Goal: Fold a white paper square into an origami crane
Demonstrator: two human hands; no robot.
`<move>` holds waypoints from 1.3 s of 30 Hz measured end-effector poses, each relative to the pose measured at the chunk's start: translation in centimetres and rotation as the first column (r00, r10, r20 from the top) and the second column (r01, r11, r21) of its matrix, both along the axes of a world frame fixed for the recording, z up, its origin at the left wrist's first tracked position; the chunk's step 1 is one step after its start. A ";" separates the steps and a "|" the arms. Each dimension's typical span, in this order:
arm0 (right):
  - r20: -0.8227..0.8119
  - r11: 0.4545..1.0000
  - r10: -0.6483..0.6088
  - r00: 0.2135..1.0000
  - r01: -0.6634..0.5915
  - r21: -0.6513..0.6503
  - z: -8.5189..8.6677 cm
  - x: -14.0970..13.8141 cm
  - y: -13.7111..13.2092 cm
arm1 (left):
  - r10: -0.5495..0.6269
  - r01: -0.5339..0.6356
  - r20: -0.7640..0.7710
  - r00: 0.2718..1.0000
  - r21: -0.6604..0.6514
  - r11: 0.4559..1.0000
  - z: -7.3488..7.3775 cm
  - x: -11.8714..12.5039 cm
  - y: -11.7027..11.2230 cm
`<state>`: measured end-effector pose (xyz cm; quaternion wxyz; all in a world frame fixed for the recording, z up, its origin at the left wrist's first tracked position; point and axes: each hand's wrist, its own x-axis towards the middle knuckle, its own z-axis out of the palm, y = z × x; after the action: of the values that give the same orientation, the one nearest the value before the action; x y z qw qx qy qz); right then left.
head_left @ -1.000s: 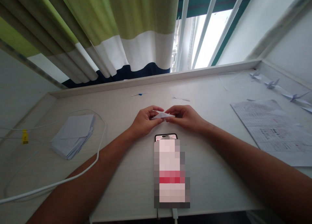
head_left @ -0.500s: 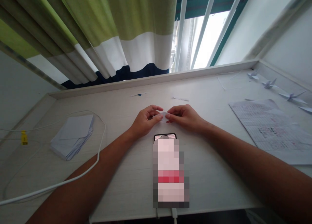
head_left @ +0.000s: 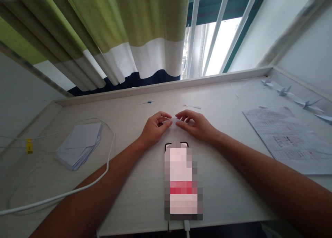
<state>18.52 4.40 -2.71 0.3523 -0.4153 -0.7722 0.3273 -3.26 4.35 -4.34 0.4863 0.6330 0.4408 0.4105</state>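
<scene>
A small piece of folded white paper (head_left: 174, 122) sits between my hands, above the middle of the desk. My left hand (head_left: 157, 127) pinches its left side, thumb on top and index finger arched above. At the right side, my right hand (head_left: 195, 125) has its thumb against the paper; the index finger is lifted away from the thumb, and the other fingers curl behind. Much of the paper is covered by fingers, so its folded shape is unclear. Just below the hands lies a phone (head_left: 167, 146), its screen blurred out, with a cable (head_left: 186, 226) at its lower end.
A stack of white paper (head_left: 80, 137) lies left, beside a white cable (head_left: 85, 187) crossing over my left forearm. Several folded paper cranes (head_left: 307, 104) line the right edge near written sheets (head_left: 275, 137). Thin scraps (head_left: 192, 106) lie beyond my hands. A raised rim (head_left: 124, 93) borders the desk.
My right index finger has lifted and spread from its thumb, where it was closed on the paper. My left hand keeps its pinch. The view has shifted slightly.
</scene>
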 end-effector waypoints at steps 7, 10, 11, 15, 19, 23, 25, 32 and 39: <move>0.319 0.943 0.183 0.930 -0.257 0.211 -0.4 0.6 0.5 | 0.124 -0.054 -0.326 0.937 0.214 0.975 -0.2 0.2 0.1; 0.370 0.950 0.171 0.913 -0.252 0.182 -0.5 0.7 0.5 | 0.206 -0.043 -0.469 0.859 0.334 0.941 -0.1 0.3 -0.1; 0.370 0.953 0.157 0.916 -0.239 0.187 -0.5 0.7 0.5 | 0.211 -0.036 -0.484 0.849 0.345 0.938 0.0 0.3 -0.2; 0.340 0.966 0.164 0.926 -0.221 0.137 0.0 0.3 0.0 | 0.188 0.009 -0.519 0.834 0.352 0.936 -0.1 0.3 -0.3; 0.284 0.996 0.061 0.957 -0.079 0.052 0.5 -1.1 -1.1 | 0.187 0.029 -0.536 0.823 0.368 0.930 -0.2 0.5 -0.3; 0.331 1.000 0.015 0.944 -0.021 0.014 0.5 -2.3 -2.1 | 0.210 0.007 -0.532 0.820 0.377 0.926 -0.3 0.6 -0.3; 0.355 0.999 0.042 0.934 -0.043 -0.006 0.4 -2.5 -2.2 | 0.211 0.005 -0.524 0.825 0.381 0.925 -0.4 0.6 -0.3; 0.379 0.997 0.074 0.922 -0.072 -0.018 0.4 -2.0 -2.1 | 0.204 0.011 -0.518 0.831 0.382 0.924 -0.6 0.5 -0.1; 0.366 0.997 0.069 0.928 -0.079 0.013 0.4 -2.0 -2.1 | 0.200 0.007 -0.518 0.832 0.370 0.929 -0.5 0.5 -0.1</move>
<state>16.56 2.28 -2.35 0.1958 -0.4345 -0.8438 0.2468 -2.73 4.28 -4.84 0.1951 0.7775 0.5111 0.3101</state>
